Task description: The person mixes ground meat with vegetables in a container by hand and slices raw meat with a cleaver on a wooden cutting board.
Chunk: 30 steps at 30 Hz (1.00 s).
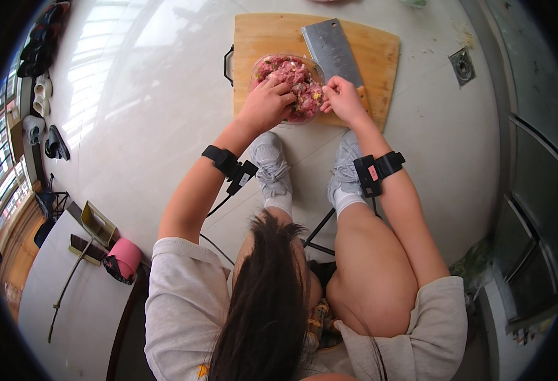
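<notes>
A clear plastic bowl (286,125) filled with raw minced meat (288,71) flecked with green and yellow bits rests on a wooden cutting board (269,33). The fingers of my left hand (269,102) press into the mince, their tips partly hidden. At the bowl's right side, my right hand (344,99) has its thumb and fingers pinched on the rim. A broad-bladed cleaver (333,52) lies flat on the board behind and right of the bowl. Its handle (363,95) is partly covered by my right hand.
The board lies on a tiled floor (164,95), just beyond my grey sneakers (270,159). A floor drain (463,66) is at right, with scraps (467,37) near it. Shoes (42,93) line the left wall. A broom (86,247), dustpan (99,221) and pink bin (125,257) stand lower left.
</notes>
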Each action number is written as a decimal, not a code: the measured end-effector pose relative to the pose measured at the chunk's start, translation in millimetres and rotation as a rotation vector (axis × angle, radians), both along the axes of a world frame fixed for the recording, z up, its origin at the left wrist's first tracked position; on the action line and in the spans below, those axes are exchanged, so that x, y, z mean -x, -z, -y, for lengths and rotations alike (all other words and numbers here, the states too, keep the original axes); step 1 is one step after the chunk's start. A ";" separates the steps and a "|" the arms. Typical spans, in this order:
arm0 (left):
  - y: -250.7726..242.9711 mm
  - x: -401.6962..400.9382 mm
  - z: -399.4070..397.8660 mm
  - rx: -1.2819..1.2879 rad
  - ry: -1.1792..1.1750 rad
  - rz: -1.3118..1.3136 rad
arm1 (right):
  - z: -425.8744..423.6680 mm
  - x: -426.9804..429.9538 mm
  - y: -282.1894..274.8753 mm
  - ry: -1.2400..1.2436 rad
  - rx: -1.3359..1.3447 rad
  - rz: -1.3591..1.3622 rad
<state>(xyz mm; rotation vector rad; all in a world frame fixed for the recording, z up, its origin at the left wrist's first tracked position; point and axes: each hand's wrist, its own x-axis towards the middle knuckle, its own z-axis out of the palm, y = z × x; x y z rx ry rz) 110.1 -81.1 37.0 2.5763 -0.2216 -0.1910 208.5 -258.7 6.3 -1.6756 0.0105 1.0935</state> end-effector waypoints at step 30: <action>-25.3 -1.6 -1.4 0.335 -0.330 -0.290 | -1.3 1.8 -3.5 -0.001 0.012 -0.018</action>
